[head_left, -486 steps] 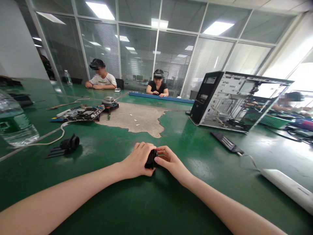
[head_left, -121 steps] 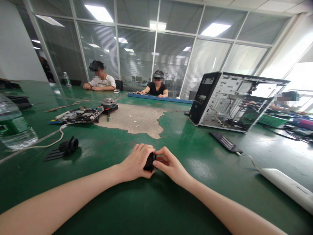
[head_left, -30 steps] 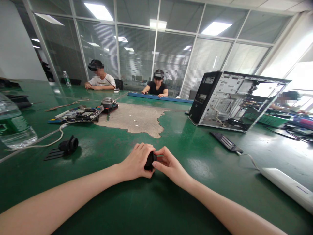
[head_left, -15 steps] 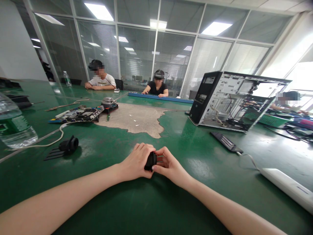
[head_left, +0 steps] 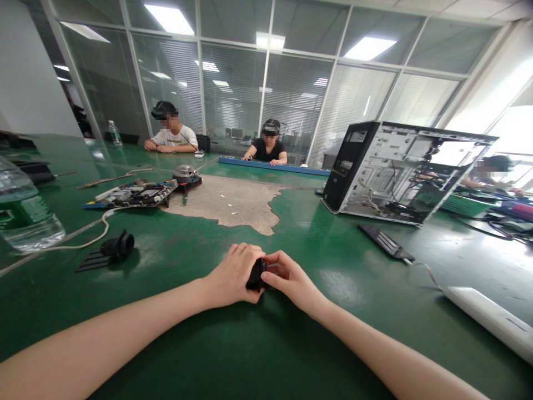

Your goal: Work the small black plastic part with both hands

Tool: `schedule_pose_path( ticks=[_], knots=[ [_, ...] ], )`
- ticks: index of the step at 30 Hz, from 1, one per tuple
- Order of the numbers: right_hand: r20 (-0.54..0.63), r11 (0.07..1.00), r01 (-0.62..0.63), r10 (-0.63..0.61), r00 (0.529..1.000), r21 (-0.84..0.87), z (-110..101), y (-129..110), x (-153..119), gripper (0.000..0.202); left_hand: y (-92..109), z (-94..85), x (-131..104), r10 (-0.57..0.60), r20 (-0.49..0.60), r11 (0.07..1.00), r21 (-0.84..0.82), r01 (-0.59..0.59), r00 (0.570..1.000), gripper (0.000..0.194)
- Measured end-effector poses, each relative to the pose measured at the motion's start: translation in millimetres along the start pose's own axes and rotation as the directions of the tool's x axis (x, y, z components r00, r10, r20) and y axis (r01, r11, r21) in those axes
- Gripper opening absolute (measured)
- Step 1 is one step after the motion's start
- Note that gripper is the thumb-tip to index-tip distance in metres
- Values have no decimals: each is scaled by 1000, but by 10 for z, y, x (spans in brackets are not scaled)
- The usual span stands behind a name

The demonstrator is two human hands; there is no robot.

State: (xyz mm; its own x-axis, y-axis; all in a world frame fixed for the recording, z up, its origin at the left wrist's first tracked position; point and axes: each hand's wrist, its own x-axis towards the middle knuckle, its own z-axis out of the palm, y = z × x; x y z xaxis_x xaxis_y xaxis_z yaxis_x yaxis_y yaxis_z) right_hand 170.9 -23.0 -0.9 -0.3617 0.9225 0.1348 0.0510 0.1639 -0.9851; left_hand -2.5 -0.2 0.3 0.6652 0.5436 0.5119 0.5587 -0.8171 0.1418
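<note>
A small black plastic part [head_left: 255,274] stands low over the green table in front of me; its kind I cannot make out. My left hand [head_left: 235,273] wraps round it from above and the left, hiding much of it. At its right side, the thumb and fingers of my right hand [head_left: 287,276] close on the part's edge. Further left on the table lies a black bracket-like piece [head_left: 114,249] with a round end and flat prongs.
An opened computer tower [head_left: 391,172] stands at the right behind a dark slotted device [head_left: 385,242], cabled to a white power strip [head_left: 487,316]. Left are a water bottle [head_left: 27,214] and a circuit board [head_left: 137,193]. Several people sit around the table.
My right thumb has moved up slightly along the edge of the black part. My left hand keeps its grip in the same place.
</note>
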Motion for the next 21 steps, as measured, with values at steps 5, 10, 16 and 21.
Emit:
schedule_pose_path(
  ticks=[5, 10, 16, 21],
  knots=[
    [48, 995, 47, -51, 998, 89, 13, -2, -26, 34, -4, 3, -6, 1, 4, 1000, 7, -1, 1000, 51],
    [9, 994, 45, -46, 999, 95, 21, -8, -13, 26, 7, -6, -3, 6, -10, 1000, 9, -5, 1000, 49],
    [-32, 1000, -1, 1, 999, 11, 17, -18, 4, 28, 7, -16, 0, -3, -1, 1000, 0, 3, 1000, 49],
    [16, 1000, 8, -8, 1000, 19, 2, -28, -14, 31, 4, -17, -3, -10, 10, 1000, -7, 10, 1000, 51]
  ],
)
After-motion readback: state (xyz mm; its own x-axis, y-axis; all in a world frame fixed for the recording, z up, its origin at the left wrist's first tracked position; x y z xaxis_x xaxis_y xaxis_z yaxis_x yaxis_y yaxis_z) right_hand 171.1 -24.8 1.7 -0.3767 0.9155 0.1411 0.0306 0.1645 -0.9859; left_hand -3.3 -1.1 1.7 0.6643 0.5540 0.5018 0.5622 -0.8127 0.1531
